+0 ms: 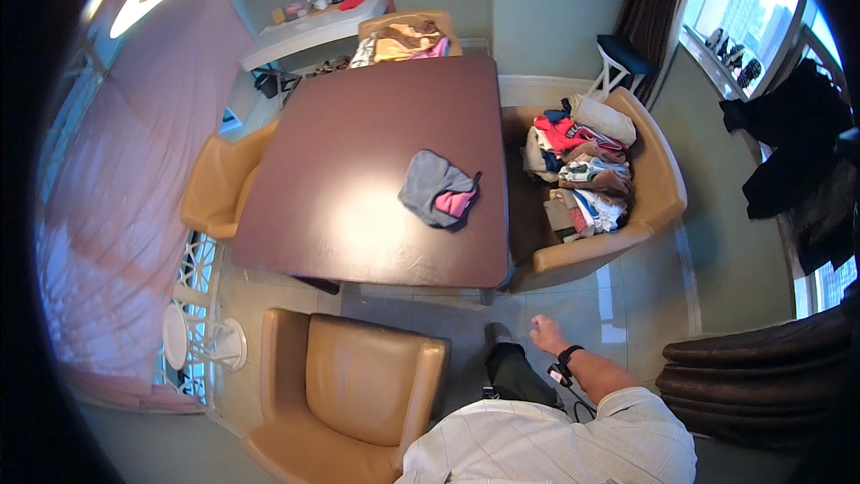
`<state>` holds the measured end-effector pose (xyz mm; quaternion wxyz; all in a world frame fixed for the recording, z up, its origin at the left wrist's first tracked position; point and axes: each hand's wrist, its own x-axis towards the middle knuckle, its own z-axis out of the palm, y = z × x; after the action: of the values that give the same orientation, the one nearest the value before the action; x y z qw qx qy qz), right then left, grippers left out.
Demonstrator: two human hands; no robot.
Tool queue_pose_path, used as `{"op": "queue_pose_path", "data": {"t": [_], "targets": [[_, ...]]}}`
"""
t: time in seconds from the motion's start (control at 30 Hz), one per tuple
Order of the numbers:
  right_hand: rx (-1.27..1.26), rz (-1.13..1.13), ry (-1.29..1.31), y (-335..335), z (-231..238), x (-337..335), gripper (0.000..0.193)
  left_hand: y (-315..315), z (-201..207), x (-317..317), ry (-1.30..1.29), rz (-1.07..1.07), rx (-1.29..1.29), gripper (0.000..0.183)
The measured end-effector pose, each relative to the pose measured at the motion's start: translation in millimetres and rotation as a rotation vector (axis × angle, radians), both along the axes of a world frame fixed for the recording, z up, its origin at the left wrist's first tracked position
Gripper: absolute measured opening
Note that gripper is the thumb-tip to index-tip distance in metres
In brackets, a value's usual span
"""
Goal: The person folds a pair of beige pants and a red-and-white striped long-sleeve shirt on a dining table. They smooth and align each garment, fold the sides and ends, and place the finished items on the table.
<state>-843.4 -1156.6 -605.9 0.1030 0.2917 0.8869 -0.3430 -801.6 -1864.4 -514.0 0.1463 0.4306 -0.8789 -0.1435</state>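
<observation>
A grey garment with a pink patch (438, 190) lies crumpled on the right side of the dark brown table (358, 170). My right hand (546, 334) hangs low beside my leg, well below the table's near edge, fingers loosely curled and holding nothing; a dark band sits on its wrist. My left hand is out of view. A heap of mixed coloured clothes (580, 170) fills the tan armchair (658, 193) to the right of the table.
A tan armchair (358, 385) stands in front of me, another (215, 184) at the table's left, and a far one holds clothes (403, 40). A white counter (313, 27) runs along the back wall. Dark clothes (797, 143) hang by the window.
</observation>
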Motion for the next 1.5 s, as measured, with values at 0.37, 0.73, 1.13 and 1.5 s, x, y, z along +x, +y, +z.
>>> {"op": "queue_pose_path", "data": {"t": [0.37,0.73,1.13,1.5], "targets": [[-0.081,-0.071,0.105,132,46,-88,0.037,200,-9,-96,-0.161,-0.378,0.211,0.085],[-0.014,-0.211,0.349,189,61,-168,0.034,231,-36,-213,-0.094,-0.645,0.314,0.083],[0.036,-0.228,0.626,127,139,-289,0.033,271,12,-458,0.077,-1.032,0.098,0.08],[0.034,-0.117,0.201,0,180,-429,0.053,300,17,-671,0.086,-1.462,0.097,0.074]]}}
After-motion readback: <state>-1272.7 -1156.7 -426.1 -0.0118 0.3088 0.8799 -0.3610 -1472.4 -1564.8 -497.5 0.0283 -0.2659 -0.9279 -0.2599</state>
